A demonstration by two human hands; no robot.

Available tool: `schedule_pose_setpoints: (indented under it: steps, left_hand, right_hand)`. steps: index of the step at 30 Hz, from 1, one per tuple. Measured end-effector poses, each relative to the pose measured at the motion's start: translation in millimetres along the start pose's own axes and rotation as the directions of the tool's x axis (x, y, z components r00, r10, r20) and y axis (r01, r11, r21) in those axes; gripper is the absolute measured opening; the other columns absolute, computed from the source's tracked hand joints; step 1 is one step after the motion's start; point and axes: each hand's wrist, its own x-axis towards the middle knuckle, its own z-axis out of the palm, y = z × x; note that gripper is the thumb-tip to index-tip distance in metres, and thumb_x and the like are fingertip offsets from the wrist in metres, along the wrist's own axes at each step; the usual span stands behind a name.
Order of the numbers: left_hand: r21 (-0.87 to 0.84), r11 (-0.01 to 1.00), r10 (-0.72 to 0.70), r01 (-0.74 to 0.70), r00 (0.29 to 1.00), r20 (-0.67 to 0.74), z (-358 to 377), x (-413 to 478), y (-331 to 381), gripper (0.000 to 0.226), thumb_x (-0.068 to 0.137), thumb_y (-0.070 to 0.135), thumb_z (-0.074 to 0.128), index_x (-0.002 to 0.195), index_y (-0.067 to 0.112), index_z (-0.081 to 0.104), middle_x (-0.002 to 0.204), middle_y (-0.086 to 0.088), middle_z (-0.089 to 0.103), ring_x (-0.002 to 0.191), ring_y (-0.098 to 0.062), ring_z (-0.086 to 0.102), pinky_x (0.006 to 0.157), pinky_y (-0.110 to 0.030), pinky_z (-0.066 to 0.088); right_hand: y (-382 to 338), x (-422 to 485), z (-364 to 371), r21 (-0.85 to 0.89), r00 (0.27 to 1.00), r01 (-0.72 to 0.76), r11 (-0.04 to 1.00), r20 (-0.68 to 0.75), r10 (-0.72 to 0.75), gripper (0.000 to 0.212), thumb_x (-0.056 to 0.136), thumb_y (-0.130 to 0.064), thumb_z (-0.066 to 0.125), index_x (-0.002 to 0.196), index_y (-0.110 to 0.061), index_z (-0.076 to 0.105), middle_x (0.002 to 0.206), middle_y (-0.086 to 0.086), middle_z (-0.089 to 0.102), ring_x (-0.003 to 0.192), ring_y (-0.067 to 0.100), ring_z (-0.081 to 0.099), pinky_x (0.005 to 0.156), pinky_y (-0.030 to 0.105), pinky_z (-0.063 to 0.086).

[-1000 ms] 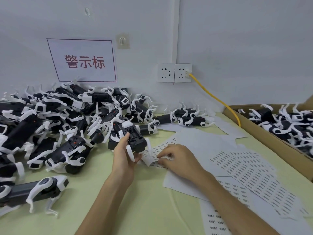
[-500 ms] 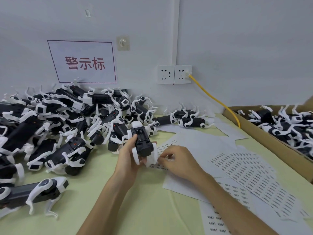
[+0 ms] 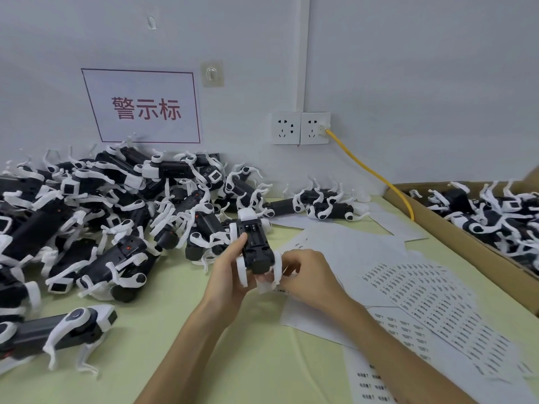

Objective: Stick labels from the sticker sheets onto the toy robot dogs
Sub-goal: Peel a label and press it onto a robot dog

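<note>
Head view. We logged a green counter (image 3: 248,360) against a white wall.

- The heap of toy robot dogs (image 3: 116,205), black with white legs, crowded the left side right up to the left hand (image 3: 230,275). One stray dog (image 3: 58,330) lay near the front-left edge.
- On the wall were a red-lettered sign (image 3: 143,107), a double socket (image 3: 300,128) and a yellow cable (image 3: 370,170).
- The held dog (image 3: 255,246) was belly-up above the counter's middle, and the left hand gripped its flank.
- The right hand (image 3: 309,277) had curled fingers at the dog's near end. We could not tell whether they pinched a label.
- The sticker sheets (image 3: 431,310) were spread overlapping at the right, partly under the right forearm.
- The cardboard box (image 3: 466,249) at the right edge held more dogs (image 3: 495,217).
</note>
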Motion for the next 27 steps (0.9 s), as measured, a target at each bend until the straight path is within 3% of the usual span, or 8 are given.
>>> schedule_pose_setpoints:
  steps: [6, 9, 11, 14, 18, 21, 24, 27]
  left_hand:
    - [-0.057, 0.998, -0.006, 0.006, 1.000, 0.008, 0.5, 0.3, 0.9, 0.035, 0.088, 0.045, 0.059, 0.083, 0.020, 0.083, 0.084, -0.011, 0.074, 0.061, -0.020, 0.067, 0.056, -0.027, 0.055]
    - [-0.060, 0.998, -0.007, 0.009, 1.000, 0.018, 0.7, -0.2, 1.3, 0.037, 0.089, 0.045, 0.058, 0.085, 0.019, 0.084, 0.087, -0.011, 0.075, 0.064, -0.020, 0.068, 0.059, -0.029, 0.057]
    - [-0.062, 0.998, -0.013, 0.014, 1.000, 0.019, 1.2, -0.8, 1.6, 0.039, 0.093, 0.043, 0.056, 0.082, 0.017, 0.083, 0.087, -0.011, 0.076, 0.062, -0.020, 0.068, 0.059, -0.029, 0.057]
    - [-0.069, 0.998, -0.013, 0.014, 1.000, 0.012, 2.1, -2.0, 1.9, 0.044, 0.100, 0.038, 0.051, 0.080, 0.016, 0.083, 0.083, -0.009, 0.075, 0.055, -0.018, 0.065, 0.057, -0.027, 0.056]
    - [-0.059, 0.998, -0.015, 0.014, 1.000, -0.011, 4.6, -3.3, 3.6, 0.047, 0.103, 0.037, 0.049, 0.076, 0.017, 0.083, 0.081, -0.008, 0.075, 0.053, -0.017, 0.064, 0.056, -0.025, 0.055]
    - [-0.068, 0.998, -0.020, 0.018, 0.999, -0.030, 5.8, -4.4, 4.9, 0.044, 0.102, 0.036, 0.052, 0.077, 0.017, 0.083, 0.081, -0.008, 0.074, 0.053, -0.018, 0.062, 0.054, -0.024, 0.054]
    - [-0.079, 0.997, -0.028, 0.024, 0.998, -0.053, 6.6, -4.9, 5.7, 0.041, 0.101, 0.036, 0.054, 0.079, 0.015, 0.082, 0.082, -0.010, 0.072, 0.052, -0.019, 0.060, 0.054, -0.026, 0.054]
    - [-0.052, 0.999, -0.018, 0.015, 0.998, -0.061, 7.5, -5.5, 6.3, 0.042, 0.101, 0.035, 0.053, 0.078, 0.015, 0.081, 0.080, -0.011, 0.071, 0.052, -0.021, 0.059, 0.057, -0.028, 0.054]
  right_hand:
    - [-3.1, -2.9, -3.9, -0.009, 1.000, 0.012, 1.000, 0.025, -0.012, 0.016, 0.076, -0.016, 0.078, 0.069, -0.030, 0.074, 0.063, -0.021, 0.067, 0.062, -0.003, 0.059, 0.058, 0.007, 0.039]
    - [-8.8, -4.7, -6.2, 0.029, 0.999, 0.026, 0.999, 0.040, -0.028, 0.005, 0.071, -0.037, 0.076, 0.069, -0.033, 0.074, 0.066, -0.021, 0.069, 0.064, -0.003, 0.061, 0.059, 0.007, 0.039]
    - [-8.5, -4.1, -5.8, 0.024, 0.999, 0.027, 0.999, 0.033, -0.028, 0.015, 0.070, -0.047, 0.076, 0.070, -0.032, 0.076, 0.066, -0.020, 0.069, 0.063, -0.003, 0.060, 0.059, 0.008, 0.039]
    - [-6.1, -2.9, -2.9, -0.023, 1.000, 0.016, 1.000, 0.020, -0.016, 0.005, 0.080, -0.022, 0.081, 0.076, -0.023, 0.080, 0.069, -0.013, 0.072, 0.062, -0.002, 0.058, 0.060, 0.009, 0.038]
    - [-8.2, -5.0, -5.1, -0.026, 0.998, 0.056, 0.998, 0.025, -0.055, 0.013, 0.075, -0.004, 0.075, 0.079, -0.015, 0.081, 0.072, -0.006, 0.071, 0.063, 0.001, 0.056, 0.061, 0.013, 0.041]
    - [-10.8, -6.5, -5.8, -0.023, 0.997, 0.074, 0.997, 0.015, -0.074, 0.015, 0.072, -0.001, 0.072, 0.076, -0.013, 0.080, 0.071, -0.005, 0.069, 0.064, 0.002, 0.055, 0.062, 0.014, 0.042]
    - [-10.9, -6.3, -5.8, -0.007, 0.997, 0.080, 0.997, 0.004, -0.080, 0.027, 0.071, -0.002, 0.073, 0.062, -0.028, 0.069, 0.064, -0.010, 0.064, 0.064, 0.001, 0.056, 0.061, 0.013, 0.040]
    - [-12.8, -6.2, -5.1, 0.029, 0.996, 0.089, 0.996, -0.012, -0.089, 0.016, 0.065, -0.019, 0.071, 0.060, -0.033, 0.066, 0.062, -0.011, 0.064, 0.062, 0.001, 0.056, 0.058, 0.014, 0.041]
